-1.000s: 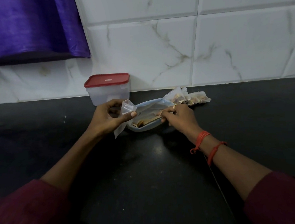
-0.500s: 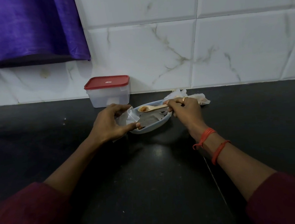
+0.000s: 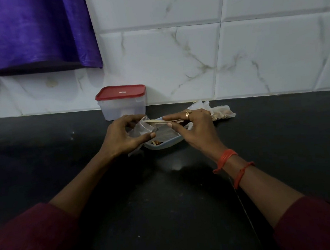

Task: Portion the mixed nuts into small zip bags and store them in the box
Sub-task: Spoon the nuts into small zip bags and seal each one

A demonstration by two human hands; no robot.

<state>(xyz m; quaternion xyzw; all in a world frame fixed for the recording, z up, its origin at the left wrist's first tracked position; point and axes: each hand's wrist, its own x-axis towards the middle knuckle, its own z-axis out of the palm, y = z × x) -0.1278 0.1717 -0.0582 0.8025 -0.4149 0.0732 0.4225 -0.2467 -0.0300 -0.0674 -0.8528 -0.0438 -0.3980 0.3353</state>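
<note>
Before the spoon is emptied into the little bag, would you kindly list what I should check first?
1. The zip bag is held open by the left hand: ok.
2. The spoon is gripped by the right hand, tip at the bag's mouth: ok.
3. The dish lies beneath the spoon for spills: ok.
4. The spoon is loaded: cannot tell.
5. The box is open for storing: not ok, its red lid is on.

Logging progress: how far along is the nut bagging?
Done: a filled bag lies beside the dish. In hand: left hand holds a zip bag open; right hand holds the spoon at its mouth. Left: few nuts in the dish; the box, lid on, awaits bags.
</note>
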